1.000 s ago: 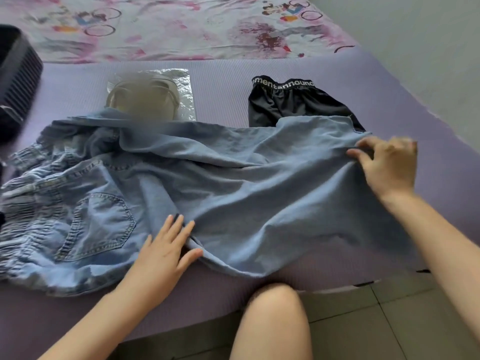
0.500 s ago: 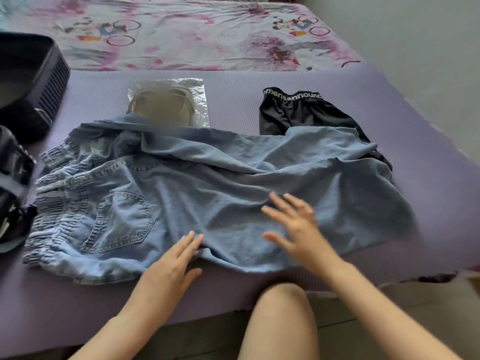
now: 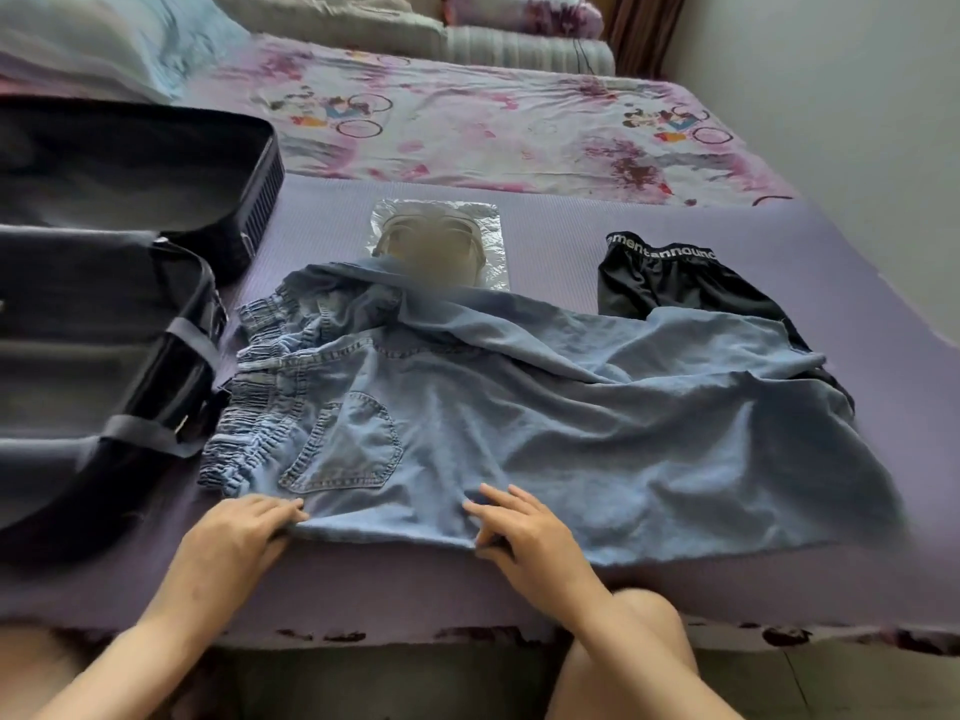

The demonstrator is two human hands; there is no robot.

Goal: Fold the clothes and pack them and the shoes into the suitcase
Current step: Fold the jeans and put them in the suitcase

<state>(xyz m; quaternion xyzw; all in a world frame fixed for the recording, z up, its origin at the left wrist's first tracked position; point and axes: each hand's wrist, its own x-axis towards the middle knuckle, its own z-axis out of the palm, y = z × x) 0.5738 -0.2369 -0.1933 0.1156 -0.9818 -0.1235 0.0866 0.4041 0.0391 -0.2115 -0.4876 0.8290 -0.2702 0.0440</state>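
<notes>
While curled fingers (image 3: pixel 270 511) pinch denim (image 3: pixel 519 418), near edge

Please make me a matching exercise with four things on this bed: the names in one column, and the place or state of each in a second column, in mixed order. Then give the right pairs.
1. suitcase
2. black shorts
3. denim garment
4. plastic bag

A. spread over the middle of the mat
B. far right, partly under the denim
C. open, on the left
D. beyond the denim, near the mat's far edge

Pairs: 1-C, 2-B, 3-A, 4-D.
</notes>
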